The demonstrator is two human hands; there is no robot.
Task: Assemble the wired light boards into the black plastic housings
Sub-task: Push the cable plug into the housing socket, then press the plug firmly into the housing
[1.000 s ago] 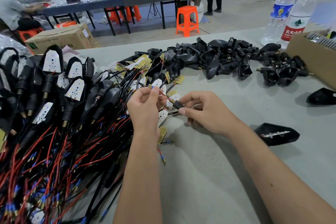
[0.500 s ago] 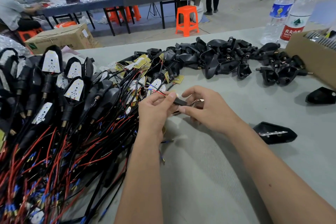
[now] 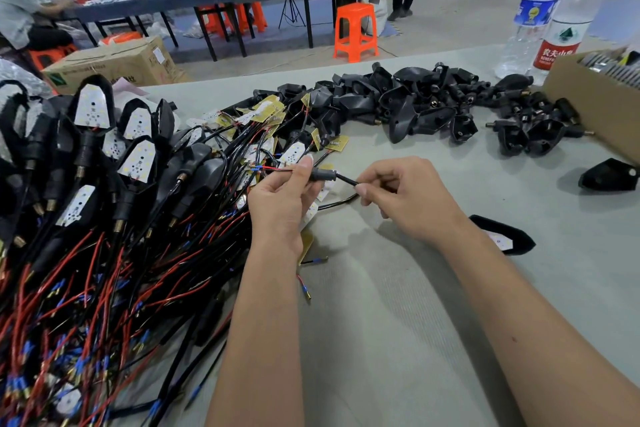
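Pinching with both hands, I am holding one wired piece just above the table (image 3: 398, 305): my left hand (image 3: 280, 204) is gripping the red and blue leads (image 3: 273, 168) beside a small black sleeve (image 3: 322, 175), and my right hand (image 3: 405, 198) is nipping the thin black cable (image 3: 347, 179) coming out of its other end. I am judging the job as partly done. A big heap of finished housings with white light boards (image 3: 135, 159) is lying on my left, while loose boards (image 3: 270, 114) and a pile of empty black housings (image 3: 415, 104) are waiting beyond. One fitted housing (image 3: 502, 236) is sitting by my right wrist.
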